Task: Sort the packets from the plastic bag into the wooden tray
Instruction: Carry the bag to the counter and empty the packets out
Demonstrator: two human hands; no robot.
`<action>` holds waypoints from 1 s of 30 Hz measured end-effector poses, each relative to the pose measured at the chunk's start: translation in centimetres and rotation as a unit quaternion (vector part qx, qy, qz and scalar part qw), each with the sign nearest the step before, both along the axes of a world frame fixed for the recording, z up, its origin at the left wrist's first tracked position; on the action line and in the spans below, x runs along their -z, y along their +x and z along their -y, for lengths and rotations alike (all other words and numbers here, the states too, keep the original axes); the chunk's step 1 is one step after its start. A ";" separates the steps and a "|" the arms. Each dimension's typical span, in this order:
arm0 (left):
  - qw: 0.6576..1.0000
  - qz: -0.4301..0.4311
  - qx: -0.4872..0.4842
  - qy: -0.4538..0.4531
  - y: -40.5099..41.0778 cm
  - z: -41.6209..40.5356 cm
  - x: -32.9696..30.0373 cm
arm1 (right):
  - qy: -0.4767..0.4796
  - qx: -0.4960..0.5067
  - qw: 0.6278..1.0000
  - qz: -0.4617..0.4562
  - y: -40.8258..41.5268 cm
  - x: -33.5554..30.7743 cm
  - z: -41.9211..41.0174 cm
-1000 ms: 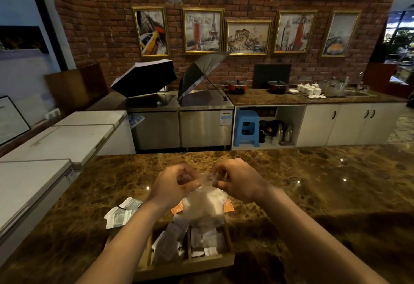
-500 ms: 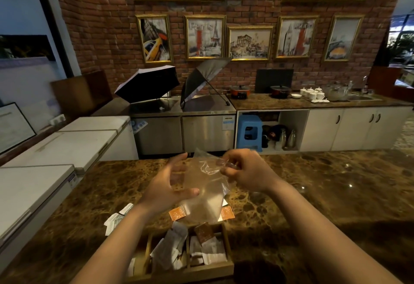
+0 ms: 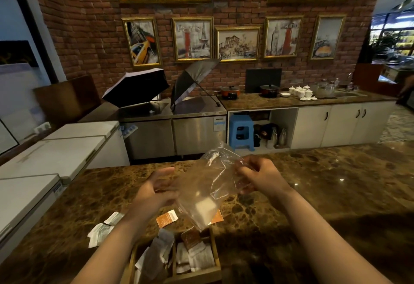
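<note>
A clear plastic bag [image 3: 208,185] hangs tilted above the marble counter, with one white packet [image 3: 205,207] low inside it. My right hand [image 3: 259,177] is shut on the bag's upper right edge. My left hand [image 3: 154,190] is beside the bag's left side, fingers spread, touching or nearly touching it. Below, a wooden tray [image 3: 216,252] with compartments holds several white and grey packets and one brown packet [image 3: 190,237]. Orange packets [image 3: 167,217] lie on the counter just beyond the tray.
A few white packets [image 3: 102,232] lie loose on the marble counter [image 3: 324,194] left of my left arm. White chest freezers [image 3: 44,162] stand at the left. Open umbrellas and a blue stool [image 3: 240,131] are across the aisle.
The bag has been lifted and tipped upward to the right. My left hand let go of its top and opened beside it. A brown packet now lies in the tray.
</note>
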State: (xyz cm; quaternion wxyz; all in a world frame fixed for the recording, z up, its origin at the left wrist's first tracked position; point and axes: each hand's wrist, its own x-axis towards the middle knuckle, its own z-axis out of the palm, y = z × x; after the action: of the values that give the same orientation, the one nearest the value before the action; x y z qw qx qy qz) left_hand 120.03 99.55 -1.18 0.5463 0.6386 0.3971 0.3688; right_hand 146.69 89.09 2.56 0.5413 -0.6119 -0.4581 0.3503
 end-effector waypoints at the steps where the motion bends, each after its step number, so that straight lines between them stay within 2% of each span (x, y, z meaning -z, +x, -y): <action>1: 1.000 0.010 -0.005 -0.003 0.6 0.0 0.1 | -0.001 0.012 1.000 -0.003 0.5 0.3 0.4; 5: 0.999 0.037 -0.026 -0.023 3.5 0.1 0.9 | -0.012 0.051 0.999 -0.011 2.6 1.7 1.7; 8: 0.998 0.017 -0.059 -0.021 5.9 -0.2 2.2 | -0.017 0.080 0.997 0.005 4.4 3.2 2.7; 13: 0.992 0.032 -0.083 -0.086 10.5 1.2 3.1 | -0.001 0.147 0.989 0.004 7.2 5.9 4.3; 16: 0.993 0.028 -0.056 -0.095 13.3 2.4 3.5 | -0.008 0.204 0.979 -0.005 8.8 7.2 5.3; 21: 0.998 -0.041 0.035 -0.043 16.4 4.4 4.6 | -0.032 0.297 0.954 -0.001 11.6 9.4 7.1; 25: 0.995 -0.059 0.080 -0.031 18.3 5.5 5.6 | -0.062 0.321 0.944 -0.038 13.6 11.1 8.2; 30: 0.984 -0.136 0.115 0.016 20.3 5.8 8.0 | -0.137 0.325 0.935 0.036 14.7 13.5 9.1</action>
State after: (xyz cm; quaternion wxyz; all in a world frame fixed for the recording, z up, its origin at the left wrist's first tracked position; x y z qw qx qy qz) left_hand 140.31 93.74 -9.21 0.5156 0.7332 0.3855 0.2190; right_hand 161.43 80.00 -10.89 0.5197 -0.8078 -0.2006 0.1926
